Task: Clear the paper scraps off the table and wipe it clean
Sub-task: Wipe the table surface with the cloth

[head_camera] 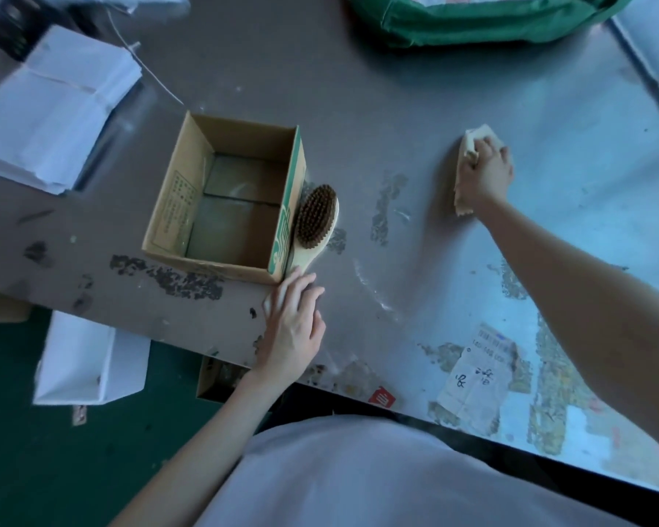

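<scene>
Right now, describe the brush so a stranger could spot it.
Find the open cardboard box on the grey table. Leaning against its green-printed side, just beyond the left hand, is the brush. It alone has brown bristles and a pale wooden handle.

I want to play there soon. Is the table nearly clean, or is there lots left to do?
About halfway, maybe. Sweeping looks finished: the brush leans against the cardboard box, with the left hand flat on the table beside its handle. Wiping is under way: the right hand grips a cloth pressed to the table. Still to do: a stuck paper label and torn patches near the front edge.
</scene>
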The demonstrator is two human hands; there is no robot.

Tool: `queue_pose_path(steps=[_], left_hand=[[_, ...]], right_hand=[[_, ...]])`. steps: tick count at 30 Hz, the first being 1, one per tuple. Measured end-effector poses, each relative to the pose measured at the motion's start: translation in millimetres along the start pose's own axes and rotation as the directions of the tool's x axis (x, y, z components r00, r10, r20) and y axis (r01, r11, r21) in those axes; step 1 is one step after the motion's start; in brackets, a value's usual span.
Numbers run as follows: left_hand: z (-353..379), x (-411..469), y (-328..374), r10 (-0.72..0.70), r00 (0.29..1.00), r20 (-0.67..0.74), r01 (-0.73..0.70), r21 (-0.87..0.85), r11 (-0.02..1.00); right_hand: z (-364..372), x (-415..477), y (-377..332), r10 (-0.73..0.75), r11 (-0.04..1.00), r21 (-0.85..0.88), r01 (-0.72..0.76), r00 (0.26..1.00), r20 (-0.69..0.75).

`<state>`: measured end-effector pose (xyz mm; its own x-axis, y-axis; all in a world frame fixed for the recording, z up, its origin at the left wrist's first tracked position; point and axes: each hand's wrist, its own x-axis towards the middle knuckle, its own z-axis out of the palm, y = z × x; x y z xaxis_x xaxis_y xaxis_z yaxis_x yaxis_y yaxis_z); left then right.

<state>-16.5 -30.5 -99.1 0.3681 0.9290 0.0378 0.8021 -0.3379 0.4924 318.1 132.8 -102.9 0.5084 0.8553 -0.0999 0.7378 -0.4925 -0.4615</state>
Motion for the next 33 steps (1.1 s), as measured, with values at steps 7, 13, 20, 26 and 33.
queue_pose_path(steps=[7,13,20,26,33], left_hand=[[-1,0,0,-0.001,1.0,0.024,0.0,0.022,1.0],[-1,-1,3,0.001,1.0,0.009,-0.001,0.022,1.0],[-3,-1,4,0.013,1.0,0.001,-0.013,0.02,1.0],[-9,-7,-1,-0.071,0.996,-0.047,0.068,-0.068,0.995],[-12,-16,-2,-0.233,0.965,-0.124,0.204,-0.213,0.956]], right_hand=[[2,5,-23,-0.288,0.958,0.019,0.287,0.952,0.109],[11,-82,-26,-0.54,0.841,0.171,0.513,0.812,0.222],[12,-171,-4,-0.706,0.706,0.227,0.671,0.636,0.313],[3,-173,13,-0.684,0.725,0.2,0.659,0.655,0.322],[-12,-184,53,-0.325,0.937,0.155,0.314,0.945,0.047]])
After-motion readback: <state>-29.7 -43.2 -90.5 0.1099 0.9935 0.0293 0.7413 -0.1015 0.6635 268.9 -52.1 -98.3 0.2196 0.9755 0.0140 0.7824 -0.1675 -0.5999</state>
